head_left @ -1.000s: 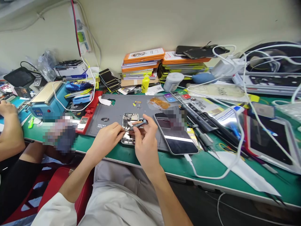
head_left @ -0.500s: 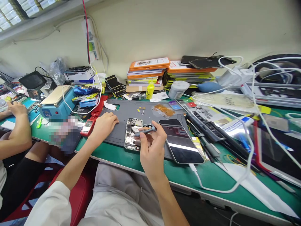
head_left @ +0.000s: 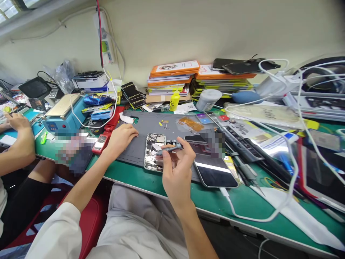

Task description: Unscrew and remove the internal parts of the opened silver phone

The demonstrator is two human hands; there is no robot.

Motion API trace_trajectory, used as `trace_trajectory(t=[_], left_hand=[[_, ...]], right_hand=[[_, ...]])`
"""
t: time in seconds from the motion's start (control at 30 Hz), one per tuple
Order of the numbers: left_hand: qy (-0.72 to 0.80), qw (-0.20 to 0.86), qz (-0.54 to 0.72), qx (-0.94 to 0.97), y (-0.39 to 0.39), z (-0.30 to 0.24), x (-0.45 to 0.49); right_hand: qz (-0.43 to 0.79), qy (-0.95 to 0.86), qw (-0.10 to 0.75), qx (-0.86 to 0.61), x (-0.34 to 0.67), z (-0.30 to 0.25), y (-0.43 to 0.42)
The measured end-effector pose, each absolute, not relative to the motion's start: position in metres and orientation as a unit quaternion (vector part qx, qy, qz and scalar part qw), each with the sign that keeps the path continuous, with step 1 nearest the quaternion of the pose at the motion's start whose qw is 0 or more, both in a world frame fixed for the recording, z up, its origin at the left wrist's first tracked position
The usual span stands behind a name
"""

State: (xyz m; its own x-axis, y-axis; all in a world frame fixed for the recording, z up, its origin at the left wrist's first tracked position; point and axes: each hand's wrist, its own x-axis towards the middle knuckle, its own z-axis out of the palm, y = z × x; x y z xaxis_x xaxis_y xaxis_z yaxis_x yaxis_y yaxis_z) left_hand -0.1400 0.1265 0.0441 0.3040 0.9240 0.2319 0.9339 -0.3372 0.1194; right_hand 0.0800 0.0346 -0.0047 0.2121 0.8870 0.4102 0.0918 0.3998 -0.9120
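Observation:
My right hand [head_left: 179, 165] grips a dark grey screwdriver [head_left: 174, 148] between thumb and fingers, held slantwise over the right side of an opened phone [head_left: 155, 148]. Inside the phone's pale frame, metal parts and boards are exposed; its lower right is hidden behind my hand. To the left of the phone, my left hand [head_left: 122, 139] rests on the grey work mat [head_left: 145, 122], fingers drawn together. Whatever is at its fingertips is too small to name. A second phone [head_left: 215, 171], screen up, lies right of my right hand with a white cable [head_left: 225, 192] at its lower end.
Small metal pieces [head_left: 165, 124] and an orange film [head_left: 191, 124] lie at the mat's back. Behind stand a yellow bottle [head_left: 174, 101], a white tub [head_left: 208, 100] and stacked boxes [head_left: 174, 68]. Tools [head_left: 239, 144] crowd the right. A co-worker's hand [head_left: 18, 122] is far left.
The view has shifted slightly, so the bench items appear a little further right. My right hand keeps the screwdriver over the opened phone; my left hand stays on the mat.

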Motion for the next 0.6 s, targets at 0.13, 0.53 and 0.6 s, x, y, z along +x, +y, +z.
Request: trace_trajectory(t=[0.13, 0.53, 0.6], left_hand=[[-0.570, 0.011, -0.133, -0.811, 0.125, 0.043, -0.141], [-0.580, 0.001, -0.167, -0.797, 0.123, 0.049, -0.138], [-0.585, 0.018, -0.193, -0.788, 0.112, 0.054, -0.134]], right_hand=[[0.306, -0.548, 0.636, -0.449, 0.080, -0.005, 0.035], [0.280, -0.550, 0.653, -0.439, 0.083, -0.001, 0.033], [0.265, -0.559, 0.652, -0.440, 0.084, -0.001, 0.032]])
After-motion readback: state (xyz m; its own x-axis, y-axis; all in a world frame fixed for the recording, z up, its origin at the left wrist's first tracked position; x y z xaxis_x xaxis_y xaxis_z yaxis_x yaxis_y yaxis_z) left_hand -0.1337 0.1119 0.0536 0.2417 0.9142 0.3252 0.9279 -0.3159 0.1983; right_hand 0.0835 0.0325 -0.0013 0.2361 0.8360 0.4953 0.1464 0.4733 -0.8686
